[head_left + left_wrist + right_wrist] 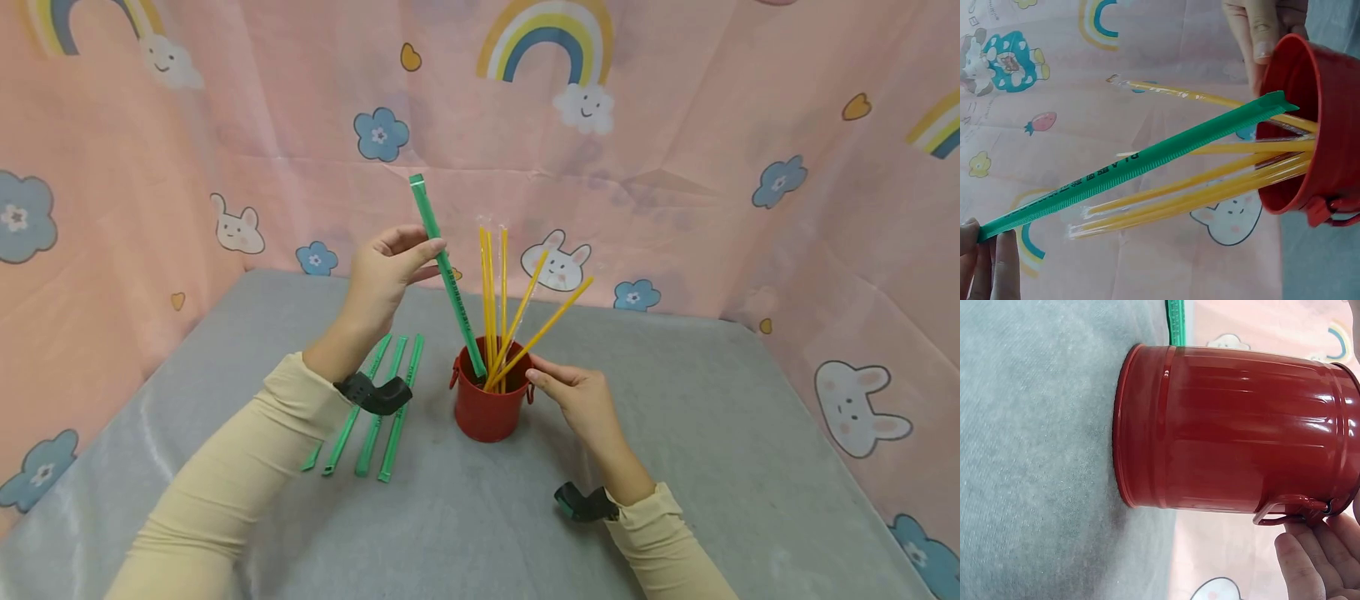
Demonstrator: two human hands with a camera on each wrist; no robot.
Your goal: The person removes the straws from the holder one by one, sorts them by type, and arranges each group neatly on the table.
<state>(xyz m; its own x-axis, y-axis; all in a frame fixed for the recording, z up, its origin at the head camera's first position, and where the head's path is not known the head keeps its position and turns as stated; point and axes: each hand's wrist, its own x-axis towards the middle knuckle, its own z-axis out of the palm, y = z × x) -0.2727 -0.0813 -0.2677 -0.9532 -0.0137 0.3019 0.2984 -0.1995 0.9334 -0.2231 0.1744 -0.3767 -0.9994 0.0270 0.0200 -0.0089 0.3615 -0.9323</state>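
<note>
My left hand pinches a green paper-wrapped straw near its upper end. The straw slants down, its lower end at the mouth of a small red metal bucket. Several yellow straws in clear wrappers stand in the bucket, fanning out above the rim. At the bucket's right side, my right hand holds the rim between thumb and fingers, beside the small side handle. The bucket stands upright on the grey cloth.
Several more green wrapped straws lie side by side on the grey table cloth, left of the bucket and partly behind the left forearm. A pink printed curtain surrounds the table at the back and sides.
</note>
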